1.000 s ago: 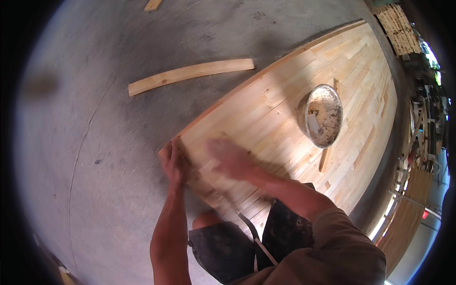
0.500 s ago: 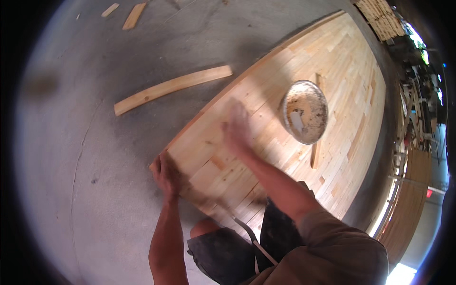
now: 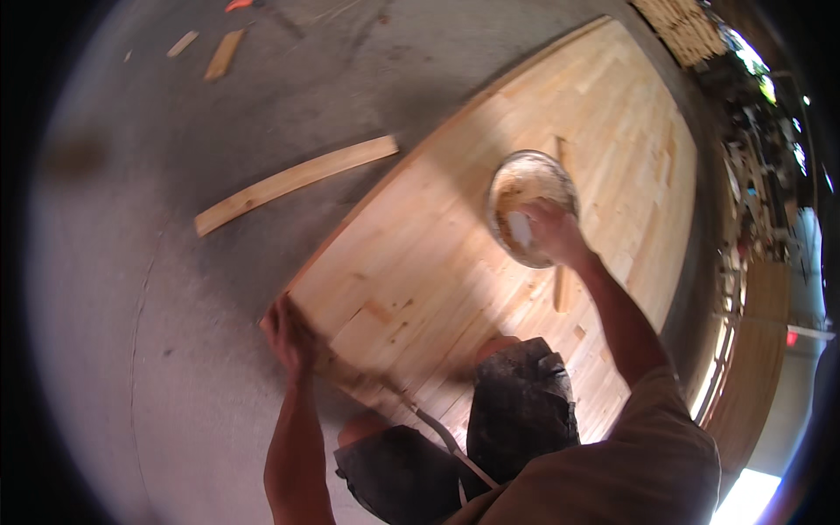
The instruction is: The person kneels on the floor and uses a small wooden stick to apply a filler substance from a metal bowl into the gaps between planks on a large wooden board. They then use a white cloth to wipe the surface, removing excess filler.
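A broad wooden panel of joined strips lies with its long left edge beside bare grey floor. The left hand is at its near left corner, fingers bent over the edge; I cannot tell whether they press or grasp. The right hand dips into a round bowl standing well in from the long left edge. Its fingers are at a flat white piece inside, though whether they close on it I cannot tell.

The bowl blocks the view of the middle of a narrow wooden stick, whose ends show beyond and on the near side of it. At the near edge, the dark shorts and right knee hide part of the panel, and a strap hangs across it. Off the long left edge, a loose board lies on the floor, its farther end close to the panel. Two short offcuts lie farther off, with an orange-red object beyond. Past the far corner are stacked slats.
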`<control>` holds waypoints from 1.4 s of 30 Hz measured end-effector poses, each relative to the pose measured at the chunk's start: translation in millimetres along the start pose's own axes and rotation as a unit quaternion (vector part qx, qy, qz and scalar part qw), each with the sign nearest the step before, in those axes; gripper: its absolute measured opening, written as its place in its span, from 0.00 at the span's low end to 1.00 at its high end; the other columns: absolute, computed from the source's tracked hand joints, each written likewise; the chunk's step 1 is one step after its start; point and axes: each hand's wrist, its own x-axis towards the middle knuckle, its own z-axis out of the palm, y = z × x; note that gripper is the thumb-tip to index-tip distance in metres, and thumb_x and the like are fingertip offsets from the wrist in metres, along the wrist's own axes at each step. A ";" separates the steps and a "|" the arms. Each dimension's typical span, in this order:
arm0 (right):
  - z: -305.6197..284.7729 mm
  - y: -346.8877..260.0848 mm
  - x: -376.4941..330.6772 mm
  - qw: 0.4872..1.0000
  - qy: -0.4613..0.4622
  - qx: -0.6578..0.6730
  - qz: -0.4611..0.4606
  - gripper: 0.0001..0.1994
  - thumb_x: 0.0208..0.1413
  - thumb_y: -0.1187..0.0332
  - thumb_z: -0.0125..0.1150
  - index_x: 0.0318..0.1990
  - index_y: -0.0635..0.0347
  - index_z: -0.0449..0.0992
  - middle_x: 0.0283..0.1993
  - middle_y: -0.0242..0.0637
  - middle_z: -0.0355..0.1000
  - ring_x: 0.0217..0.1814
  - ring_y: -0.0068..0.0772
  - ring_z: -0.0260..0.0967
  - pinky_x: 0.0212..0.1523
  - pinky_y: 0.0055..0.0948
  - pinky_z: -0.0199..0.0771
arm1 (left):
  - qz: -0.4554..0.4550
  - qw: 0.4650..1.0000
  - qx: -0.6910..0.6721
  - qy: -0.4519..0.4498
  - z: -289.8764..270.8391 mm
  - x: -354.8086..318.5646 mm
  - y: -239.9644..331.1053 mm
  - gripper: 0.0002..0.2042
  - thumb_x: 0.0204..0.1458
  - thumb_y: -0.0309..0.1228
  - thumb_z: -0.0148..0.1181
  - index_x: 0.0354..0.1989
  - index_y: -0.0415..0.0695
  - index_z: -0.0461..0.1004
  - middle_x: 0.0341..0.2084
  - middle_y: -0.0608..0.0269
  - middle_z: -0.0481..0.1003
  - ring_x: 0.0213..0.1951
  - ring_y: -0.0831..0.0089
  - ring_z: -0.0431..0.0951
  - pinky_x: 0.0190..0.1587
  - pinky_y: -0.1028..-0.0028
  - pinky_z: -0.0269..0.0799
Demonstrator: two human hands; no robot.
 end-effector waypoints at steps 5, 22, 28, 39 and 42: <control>-3.0 29.0 32.1 0.927 -0.148 -0.181 -0.293 0.16 0.59 0.71 0.65 0.55 0.49 0.84 0.65 0.45 0.75 0.64 0.56 0.76 0.58 0.54 0.80 | -0.080 0.995 -0.054 -0.014 -7.8 -0.8 4.1 0.25 0.67 0.22 0.58 0.73 0.45 0.78 0.62 0.50 0.79 0.61 0.50 0.80 0.64 0.60 0.77; 53.3 -110.2 -53.7 0.895 0.177 0.408 0.039 0.24 0.75 0.63 0.69 0.69 0.66 0.71 0.61 0.42 0.75 0.63 0.34 0.74 0.65 0.38 0.78 | -0.061 0.997 -0.044 -0.022 -16.9 4.1 10.2 0.25 0.64 0.22 0.59 0.72 0.42 0.77 0.61 0.47 0.77 0.60 0.45 0.79 0.63 0.54 0.77; 122.2 -290.1 -56.9 0.886 -0.117 0.448 -0.031 0.22 0.71 0.57 0.74 0.59 0.66 0.80 0.44 0.44 0.82 0.42 0.36 0.81 0.46 0.40 0.82 | -0.057 0.996 -0.068 -0.003 -18.1 7.4 14.2 0.23 0.66 0.20 0.57 0.70 0.42 0.77 0.59 0.47 0.78 0.58 0.47 0.80 0.61 0.57 0.78; 126.7 -372.7 -27.3 0.920 -0.082 0.366 -0.111 0.22 0.69 0.51 0.70 0.39 0.66 0.82 0.34 0.56 0.82 0.37 0.65 0.81 0.39 0.55 0.78 | -0.062 0.996 -0.067 0.003 -16.6 8.3 13.1 0.25 0.63 0.21 0.61 0.70 0.43 0.78 0.59 0.49 0.79 0.58 0.46 0.81 0.58 0.55 0.80; 129.5 -371.3 -25.8 0.923 -0.084 0.361 -0.099 0.22 0.69 0.51 0.70 0.36 0.66 0.82 0.31 0.57 0.81 0.34 0.65 0.80 0.37 0.55 0.77 | -0.064 0.995 -0.073 0.000 -17.2 8.6 13.3 0.26 0.62 0.20 0.61 0.71 0.43 0.77 0.60 0.49 0.78 0.58 0.46 0.81 0.58 0.56 0.80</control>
